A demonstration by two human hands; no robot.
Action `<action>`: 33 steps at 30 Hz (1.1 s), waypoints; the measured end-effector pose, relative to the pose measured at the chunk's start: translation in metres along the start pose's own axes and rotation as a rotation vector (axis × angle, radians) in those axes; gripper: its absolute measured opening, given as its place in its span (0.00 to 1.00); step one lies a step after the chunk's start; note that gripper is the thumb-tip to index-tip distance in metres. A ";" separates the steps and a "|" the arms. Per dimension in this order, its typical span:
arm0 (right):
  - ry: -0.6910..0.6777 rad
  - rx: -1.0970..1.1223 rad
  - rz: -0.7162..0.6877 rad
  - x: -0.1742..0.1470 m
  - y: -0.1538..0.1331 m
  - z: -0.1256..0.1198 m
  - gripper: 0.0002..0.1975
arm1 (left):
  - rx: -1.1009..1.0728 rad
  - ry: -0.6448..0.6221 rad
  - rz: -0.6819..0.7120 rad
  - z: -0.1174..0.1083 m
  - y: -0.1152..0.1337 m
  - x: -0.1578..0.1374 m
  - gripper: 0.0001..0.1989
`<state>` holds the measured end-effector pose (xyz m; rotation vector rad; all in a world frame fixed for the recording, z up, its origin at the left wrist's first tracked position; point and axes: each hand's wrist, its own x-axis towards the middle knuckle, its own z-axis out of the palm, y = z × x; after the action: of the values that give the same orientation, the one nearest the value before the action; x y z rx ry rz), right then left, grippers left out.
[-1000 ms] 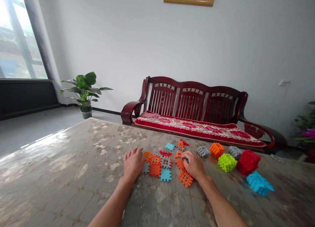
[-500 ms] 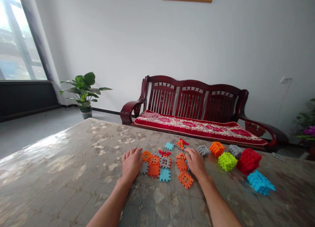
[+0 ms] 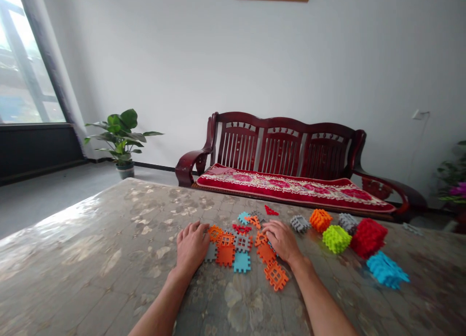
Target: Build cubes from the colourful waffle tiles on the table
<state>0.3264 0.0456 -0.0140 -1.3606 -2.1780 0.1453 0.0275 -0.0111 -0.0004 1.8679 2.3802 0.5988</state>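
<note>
My left hand (image 3: 192, 243) lies palm down at the left edge of a cluster of flat interlocking plastic tiles, against a grey tile (image 3: 211, 253). In the cluster are an orange tile (image 3: 225, 256), a grey window tile (image 3: 242, 243), a light blue tile (image 3: 241, 262) and a red piece (image 3: 241, 229). Palm down too, my right hand (image 3: 283, 241) has its fingers stretched over the right-hand pieces, touching an orange tile (image 3: 266, 252) and partly covering a blue one. An orange window tile (image 3: 275, 276) lies just nearer to me.
Right of my hand stand assembled blocks: grey (image 3: 300, 224), orange (image 3: 321, 220), lime green (image 3: 337, 239), red (image 3: 369, 238) and blue (image 3: 387, 269). A red triangular piece (image 3: 271, 210) lies farther back. Beyond the patterned table (image 3: 145, 273) stands a wooden bench (image 3: 284, 146).
My right hand has moved left with the pieces beneath it. An orange triangular piece at the back has shifted left, away from the red triangle. My left hand stays beside the cluster.
</note>
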 end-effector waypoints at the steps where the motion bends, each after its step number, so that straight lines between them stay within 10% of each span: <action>1: 0.025 0.018 -0.006 0.000 0.000 0.000 0.15 | -0.001 0.001 0.000 0.000 0.000 0.000 0.20; 19: 0.056 -0.171 0.277 0.004 0.007 0.013 0.18 | 0.007 -0.003 0.000 -0.001 0.001 -0.001 0.20; 33: 0.444 0.289 0.331 0.003 0.002 0.012 0.16 | -0.004 0.013 0.012 0.000 0.000 0.001 0.20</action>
<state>0.3211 0.0514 -0.0233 -1.4156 -1.4978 0.2464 0.0270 -0.0104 -0.0008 1.8835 2.3757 0.6184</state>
